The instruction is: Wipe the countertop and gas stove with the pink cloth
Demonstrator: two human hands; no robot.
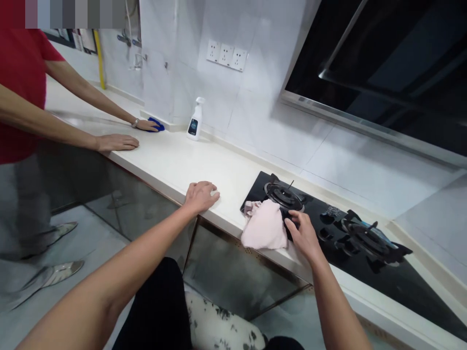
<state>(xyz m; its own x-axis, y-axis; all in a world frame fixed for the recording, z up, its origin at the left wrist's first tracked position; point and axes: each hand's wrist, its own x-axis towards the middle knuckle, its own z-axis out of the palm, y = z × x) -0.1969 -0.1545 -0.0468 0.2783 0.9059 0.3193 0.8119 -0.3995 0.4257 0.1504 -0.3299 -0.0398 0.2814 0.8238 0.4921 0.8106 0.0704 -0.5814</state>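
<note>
My left hand [201, 195] leans on the white countertop [175, 163] near its front edge, fingers laid on the surface and holding nothing. Over the black gas stove [394, 282], my right hand [303, 234] is open, thumb and fingers apart. Just left of it, a pale pink cloth [264, 226] drapes over the stove's front left corner and the counter edge. The cloth lies beside the left burner [284, 193]; I cannot tell whether my right fingertips touch it.
A white spray bottle [195, 120] stands by the wall. At the left, a person in a red shirt [22, 87] presses a blue cloth [156, 124] on the counter with one hand. A black range hood [386, 73] overhangs the stove. The right burner [367, 236] has a raised pan support.
</note>
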